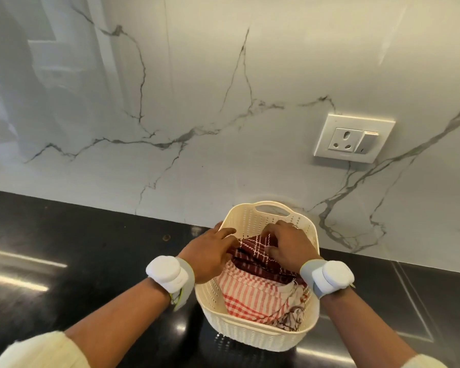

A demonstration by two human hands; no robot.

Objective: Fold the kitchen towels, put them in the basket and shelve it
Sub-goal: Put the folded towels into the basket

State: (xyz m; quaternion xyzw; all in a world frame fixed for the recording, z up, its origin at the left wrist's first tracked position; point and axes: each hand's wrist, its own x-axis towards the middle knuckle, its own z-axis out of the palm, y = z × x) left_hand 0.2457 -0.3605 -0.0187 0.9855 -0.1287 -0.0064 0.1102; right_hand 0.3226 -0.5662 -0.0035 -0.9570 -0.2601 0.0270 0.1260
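While both hands [250,251] press, seemingly gripping, dark red towel [252,254], cream basket [252,333], black counter [91,248]

A cream plastic basket [258,328] with perforated, woven-look walls holds soft woven cloth towels [250,288]. It sits on a glossy black stone counter [91,248] below a polished, grey-veined white marble wall [197,88].

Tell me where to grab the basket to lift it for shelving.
Probably by the cut-out handles in the basket's two end walls, one by the wall, the other nearest you. Come from above; it stands upright and the towels sit below the rim.
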